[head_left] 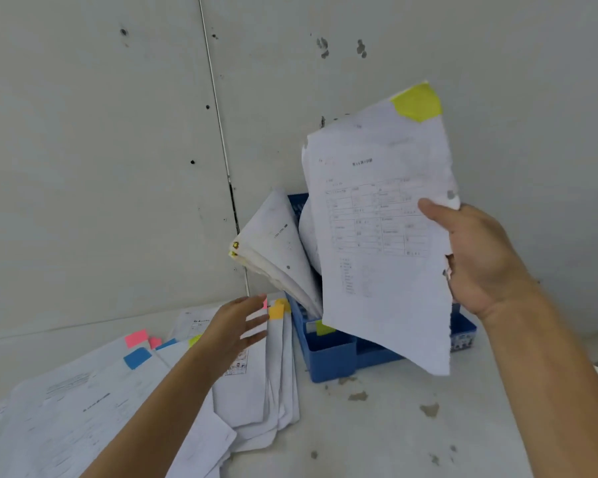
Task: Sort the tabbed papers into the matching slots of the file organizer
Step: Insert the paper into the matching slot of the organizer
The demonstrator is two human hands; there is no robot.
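Holding a sheet (380, 236) upright by its right edge, the right hand (477, 257) has its grip clamped on the paper, thumb across the printed face. A yellow tab (417, 101) sits at the sheet's top right corner. The sheet hangs above and in front of the blue organizer (332, 353), which stands on the tabletop (377, 426) near the wall (101, 167). Filed papers (277, 246) lean left out of the organizer. Left of it, the left hand (235, 326) is over a pile (101, 401) of papers spread on the tabletop, its grip apart, fingers straight; whether it touches them cannot be told. An orange tab (276, 311) lies just beside its fingertips; a pink tab (136, 338) and a blue tab (137, 357) show farther left.
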